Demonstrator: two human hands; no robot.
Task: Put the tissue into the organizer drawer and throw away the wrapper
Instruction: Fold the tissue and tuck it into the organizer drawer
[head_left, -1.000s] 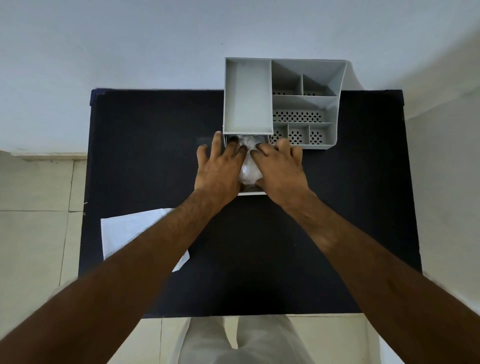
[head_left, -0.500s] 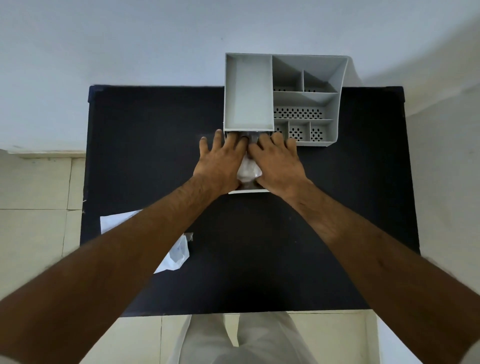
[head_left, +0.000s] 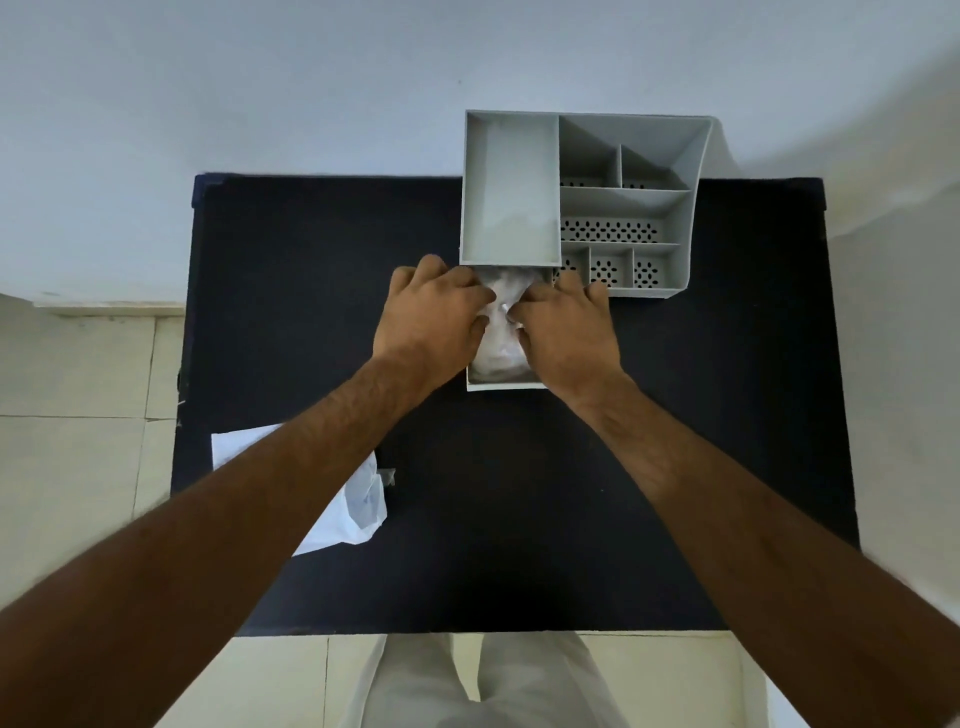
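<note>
A grey organizer (head_left: 626, 208) stands at the back of the black table, its white drawer (head_left: 506, 385) pulled out toward me. White tissue (head_left: 501, 353) fills the drawer. My left hand (head_left: 434, 317) and my right hand (head_left: 566, 325) lie on the tissue from either side, fingers curled down into it, thumbs almost meeting over the middle. The hands hide most of the tissue and both drawer walls. A white plastic wrapper (head_left: 363, 499) lies flat at the table's left front, partly under my left forearm.
The black table (head_left: 519, 519) stands against a pale wall, with tiled floor on the left and below. The organizer's top has one deep tray on the left and several small perforated compartments (head_left: 605, 231) on the right. My legs show below the table's front edge.
Both hands have stayed on the tissue in the drawer; the fingers have curled in and drawn back slightly from the organizer's front. The wrapper has not moved.
</note>
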